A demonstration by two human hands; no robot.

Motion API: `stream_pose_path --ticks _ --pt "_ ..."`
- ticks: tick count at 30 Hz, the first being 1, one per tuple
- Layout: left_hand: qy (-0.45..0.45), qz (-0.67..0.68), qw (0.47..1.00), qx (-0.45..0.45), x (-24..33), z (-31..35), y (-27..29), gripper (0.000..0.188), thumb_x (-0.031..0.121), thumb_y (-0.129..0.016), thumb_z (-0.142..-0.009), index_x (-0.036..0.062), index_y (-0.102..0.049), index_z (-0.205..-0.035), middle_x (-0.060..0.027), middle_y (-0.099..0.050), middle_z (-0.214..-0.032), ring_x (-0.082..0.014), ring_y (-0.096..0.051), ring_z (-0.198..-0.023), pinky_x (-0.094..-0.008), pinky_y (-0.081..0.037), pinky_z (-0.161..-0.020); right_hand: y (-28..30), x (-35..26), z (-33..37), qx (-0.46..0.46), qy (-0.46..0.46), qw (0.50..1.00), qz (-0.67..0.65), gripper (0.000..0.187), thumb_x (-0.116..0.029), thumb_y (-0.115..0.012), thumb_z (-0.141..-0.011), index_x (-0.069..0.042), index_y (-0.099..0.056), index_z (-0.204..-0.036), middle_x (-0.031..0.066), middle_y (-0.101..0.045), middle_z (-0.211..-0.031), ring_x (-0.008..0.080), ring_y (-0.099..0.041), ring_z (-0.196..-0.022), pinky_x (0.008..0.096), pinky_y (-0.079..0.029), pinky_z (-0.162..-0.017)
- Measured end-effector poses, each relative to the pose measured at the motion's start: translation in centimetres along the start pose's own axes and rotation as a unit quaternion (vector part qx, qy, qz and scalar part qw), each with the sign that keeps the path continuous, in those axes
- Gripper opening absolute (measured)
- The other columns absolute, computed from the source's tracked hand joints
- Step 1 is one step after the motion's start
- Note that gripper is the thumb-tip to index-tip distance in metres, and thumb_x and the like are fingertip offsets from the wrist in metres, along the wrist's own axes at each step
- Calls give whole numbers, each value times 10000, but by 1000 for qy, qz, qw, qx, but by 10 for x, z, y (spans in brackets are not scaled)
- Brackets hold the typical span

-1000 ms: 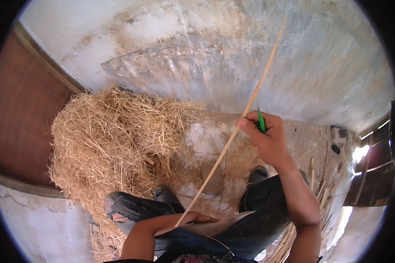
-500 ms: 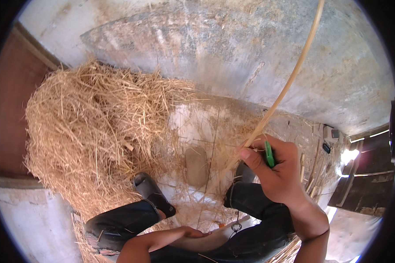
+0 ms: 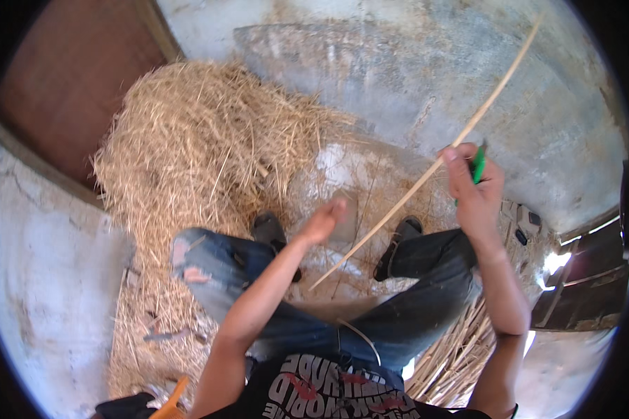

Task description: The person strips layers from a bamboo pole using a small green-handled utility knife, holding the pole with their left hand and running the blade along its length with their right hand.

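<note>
My right hand (image 3: 474, 185) is closed round a long, thin, pale bamboo strip (image 3: 412, 192), pinched between thumb and fingers. The strip slants from the upper right, in front of the wall, down to a narrow tip between my knees. Tucked into the same hand is a small green tool (image 3: 479, 165); its working end is mostly hidden. To the left of the strip, apart from it, my left hand (image 3: 323, 223) hovers over the floor between my legs. Motion smears its fingers, and nothing shows clearly in it.
A large heap of shavings (image 3: 196, 133) fills the left against the wall (image 3: 370, 66). Cut strips (image 3: 454, 356) lie beside my right leg. Small dark objects (image 3: 521, 236) sit at the far right. An orange handle (image 3: 171, 401) shows at the lower left.
My right hand has risen with the bamboo strip and green tool. My left hand has lifted from my lap and moved forward. The strip's lower tip now shows, and the view has shifted.
</note>
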State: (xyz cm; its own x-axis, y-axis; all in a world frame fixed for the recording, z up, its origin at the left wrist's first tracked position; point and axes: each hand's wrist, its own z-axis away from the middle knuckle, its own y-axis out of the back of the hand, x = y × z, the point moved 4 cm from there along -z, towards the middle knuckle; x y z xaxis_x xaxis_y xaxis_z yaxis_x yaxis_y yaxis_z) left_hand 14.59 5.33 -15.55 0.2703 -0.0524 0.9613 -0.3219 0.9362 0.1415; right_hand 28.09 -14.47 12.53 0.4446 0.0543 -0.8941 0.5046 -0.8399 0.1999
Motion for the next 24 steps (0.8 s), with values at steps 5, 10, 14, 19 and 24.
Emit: stream_pose_path --ticks 5,10,14,19,24 --pt "-168 203 927 -266 153 183 -35 658 548 -442 -1052 62 -469 -1495 -145 -684 -1229 -209 -691 -1045 -401 -500 -996 3 -98 43 -68 3 997 -32 254 -256 -662 -1002 -8 -695 -959 -96 -404 -539 8 -324 -464 224 -205 -457" --pt "-252 188 923 -222 173 269 -91 393 200 -535 -1071 -25 -567 -1392 -27 -638 -753 -105 -601 -658 -262 -484 -635 16 -135 88 -106 -17 993 -40 279 -275 -605 -1030 -2 -654 -1002 -88 -382 -510 14 -297 -436 232 -189 -446" --pt "-321 128 934 -94 161 278 -89 315 136 -535 -1057 -55 -642 -1284 -22 -574 -616 -104 -567 -535 -253 -455 -537 44 -123 103 -138 -6 990 15 211 -208 -635 -999 -9 -659 -1063 -88 -404 -549 19 -333 -471 223 -231 -462" --pt "-273 105 949 119 137 284 -53 304 57 -539 -1029 -22 -640 -1305 -21 -592 -659 -76 -568 -575 -240 -468 -554 58 -22 144 -264 -98 950 136 140 -107 -730 -916 -40 -718 -1039 -43 -557 -686 58 -503 -651 262 -417 -581" --pt "-336 79 902 259 145 268 -12 323 117 -532 -1054 -76 -617 -1298 18 -525 -603 -55 -481 -501 -218 -374 -475 -1 89 225 -258 -203 944 -37 165 -158 -652 -985 -20 -715 -1049 -14 -613 -782 54 -521 -702 242 -411 -615"
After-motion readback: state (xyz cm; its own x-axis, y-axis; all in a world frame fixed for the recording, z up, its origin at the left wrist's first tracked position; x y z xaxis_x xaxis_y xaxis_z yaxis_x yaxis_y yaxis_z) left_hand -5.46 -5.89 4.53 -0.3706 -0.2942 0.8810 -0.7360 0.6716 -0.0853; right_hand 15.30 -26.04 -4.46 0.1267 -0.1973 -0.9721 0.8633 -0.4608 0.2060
